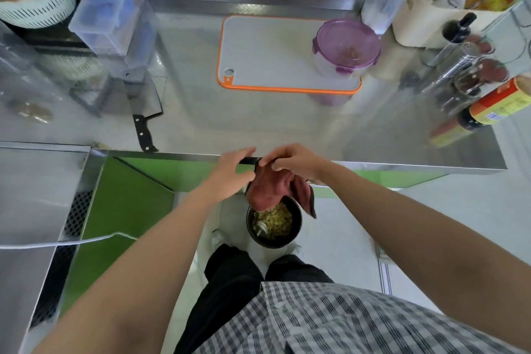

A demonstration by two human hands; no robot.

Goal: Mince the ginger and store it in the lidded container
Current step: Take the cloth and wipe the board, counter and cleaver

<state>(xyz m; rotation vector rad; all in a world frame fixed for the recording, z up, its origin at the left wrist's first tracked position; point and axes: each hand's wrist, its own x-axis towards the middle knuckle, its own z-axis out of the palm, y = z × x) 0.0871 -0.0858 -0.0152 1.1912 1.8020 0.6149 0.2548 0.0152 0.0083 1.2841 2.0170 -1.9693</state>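
The round clear container with its purple lid (346, 49) stands shut on the right end of the grey, orange-rimmed cutting board (258, 86); brownish minced ginger (352, 52) shows through the lid. A cleaver (143, 108) with a black handle lies on the steel counter to the left. At the counter's front edge my left hand (232, 168) and my right hand (293, 161) both grip a dark red cloth (270, 192), which hangs down between them. A short dark bar shows between my fingers.
A black bin (274, 224) with scraps stands on the floor under the cloth. Bottles and spice jars (471, 72) crowd the right side of the counter. Clear plastic boxes (112, 11) and a white basket (34, 0) stand at the back left.
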